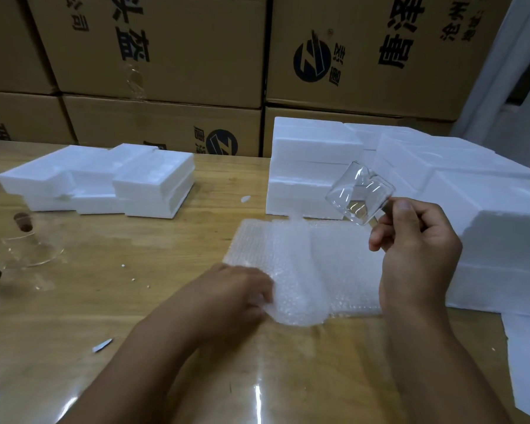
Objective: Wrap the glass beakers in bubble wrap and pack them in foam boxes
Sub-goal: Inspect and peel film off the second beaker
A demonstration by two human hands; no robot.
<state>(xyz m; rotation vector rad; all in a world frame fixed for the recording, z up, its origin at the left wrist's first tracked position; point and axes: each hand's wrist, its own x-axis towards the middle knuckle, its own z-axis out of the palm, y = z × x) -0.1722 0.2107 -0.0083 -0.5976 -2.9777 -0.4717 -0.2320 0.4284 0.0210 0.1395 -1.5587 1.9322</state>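
Observation:
A small clear glass beaker [359, 193] hangs tilted in the air above the far right corner of the bubble wrap, pinched at its rim by my right hand [416, 249]. The sheet of bubble wrap [300, 264] lies flat on the wooden table in front of me. My left hand [236, 292] grips its near left edge, which is lifted and curled. White foam boxes [312, 166] are stacked behind the wrap, and more of them [499, 240] stand at the right.
Another group of foam boxes [104, 182] sits at the back left. Clear glassware with brown handles [25, 240] lies at the left edge. Stacked cardboard cartons [172, 56] wall off the back. Small foam scraps [103, 344] dot the table [135, 301].

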